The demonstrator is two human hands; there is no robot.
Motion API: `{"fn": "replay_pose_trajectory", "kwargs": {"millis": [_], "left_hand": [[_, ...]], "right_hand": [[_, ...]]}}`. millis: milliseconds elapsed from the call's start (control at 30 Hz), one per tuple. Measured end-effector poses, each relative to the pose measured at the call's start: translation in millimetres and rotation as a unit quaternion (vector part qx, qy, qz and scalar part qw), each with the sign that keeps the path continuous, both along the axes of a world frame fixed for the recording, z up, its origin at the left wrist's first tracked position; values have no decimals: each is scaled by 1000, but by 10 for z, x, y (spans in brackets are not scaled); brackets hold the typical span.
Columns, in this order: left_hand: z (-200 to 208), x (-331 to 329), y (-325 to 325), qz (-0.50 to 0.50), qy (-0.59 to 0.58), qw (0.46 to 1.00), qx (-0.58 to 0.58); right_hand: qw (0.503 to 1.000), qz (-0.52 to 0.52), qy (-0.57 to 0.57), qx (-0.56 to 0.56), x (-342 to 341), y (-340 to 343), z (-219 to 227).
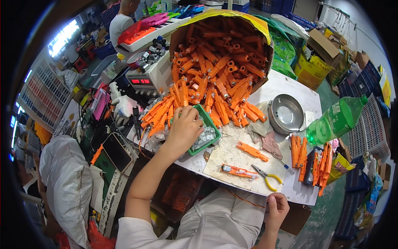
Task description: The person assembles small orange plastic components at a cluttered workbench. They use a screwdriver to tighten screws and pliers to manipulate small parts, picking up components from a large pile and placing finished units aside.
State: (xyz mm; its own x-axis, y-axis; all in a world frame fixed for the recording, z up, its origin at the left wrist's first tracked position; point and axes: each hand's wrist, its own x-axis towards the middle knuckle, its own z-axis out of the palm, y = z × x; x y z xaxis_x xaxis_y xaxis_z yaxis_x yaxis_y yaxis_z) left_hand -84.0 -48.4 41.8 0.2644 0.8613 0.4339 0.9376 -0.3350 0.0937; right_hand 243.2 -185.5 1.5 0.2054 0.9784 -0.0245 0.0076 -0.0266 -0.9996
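Note:
My left hand [185,128] is over the left side of a green plastic tray [210,144] that holds small silvery pieces [206,135]. Its fingers are curled and bunched; what they grip, if anything, is hidden. Just beyond lie several long orange plastic housings [224,110], spilling from a yellow-rimmed sack. By the table's front edge, my right hand [277,209] pinches the end of a thin orange-brown wire [244,200] that runs left over my lap. On the worktop are an orange housing [252,151], an orange housing with inner parts [238,171] and yellow-handled pliers [268,177].
A metal bowl [286,114] and a rag [271,143] lie right of the heap. Farther right stand a green bottle [336,118] and a dark box of orange pieces [318,166]. A power supply [145,81] is behind; a phone [117,152] leans at left.

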Motion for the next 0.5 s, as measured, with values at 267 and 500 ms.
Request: {"fn": "replay_pose_trajectory", "kwargs": {"millis": [267, 500], "left_hand": [[-78, 380, -128, -76, -32, 996, 22], [-130, 329, -160, -4, -5, 997, 82]], "right_hand": [[1000, -11, 16, -20, -3, -23, -40], [1000, 10, -2, 11, 20, -24, -57]]}}
